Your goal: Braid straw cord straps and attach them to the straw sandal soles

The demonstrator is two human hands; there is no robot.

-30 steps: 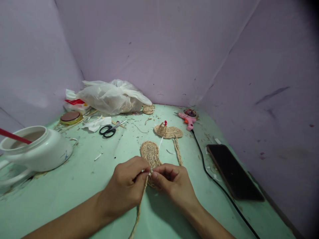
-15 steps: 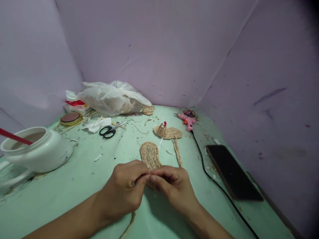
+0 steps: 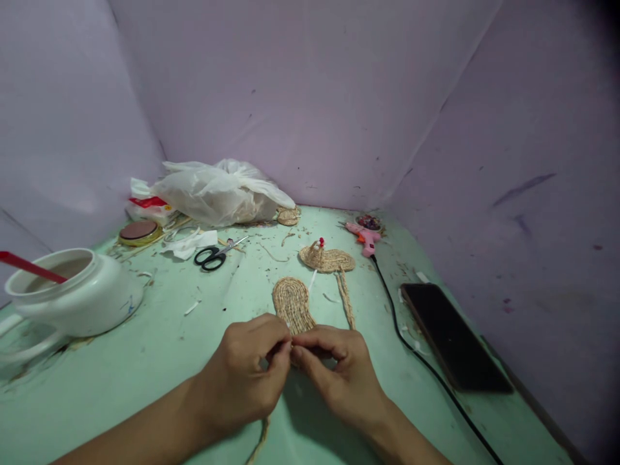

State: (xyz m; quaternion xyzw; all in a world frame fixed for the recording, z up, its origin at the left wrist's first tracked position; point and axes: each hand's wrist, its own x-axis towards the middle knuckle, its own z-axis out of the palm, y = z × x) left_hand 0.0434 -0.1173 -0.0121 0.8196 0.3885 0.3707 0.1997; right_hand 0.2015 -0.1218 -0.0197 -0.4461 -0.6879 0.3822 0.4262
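Observation:
A sole-shaped piece of coiled straw braid (image 3: 292,303) lies on the green table, its near end hidden by my fingers. My left hand (image 3: 254,368) is closed in a pinch at that end, on a braided straw cord (image 3: 259,442) whose tail comes out below the palm. Thumb and forefinger of my right hand (image 3: 339,368) pinch the near edge of the straw piece, fingertips meeting those of the left. Beyond them sits a second straw sole (image 3: 334,259) with a raised loop and a red-headed pin (image 3: 321,242). From it a braided strip (image 3: 345,300) runs toward me.
A pink glue gun (image 3: 365,237) with a black cable (image 3: 411,349) lies at the right, near a dark phone (image 3: 453,336). Black-handled scissors (image 3: 212,257), a plastic bag (image 3: 217,194) and a round tin (image 3: 139,232) are at the back left. A white pot (image 3: 92,297) stands far left.
Both hands stay pinched at the near end of the straw piece, with only slight finger movement. The cord's tail has shifted a little to the right.

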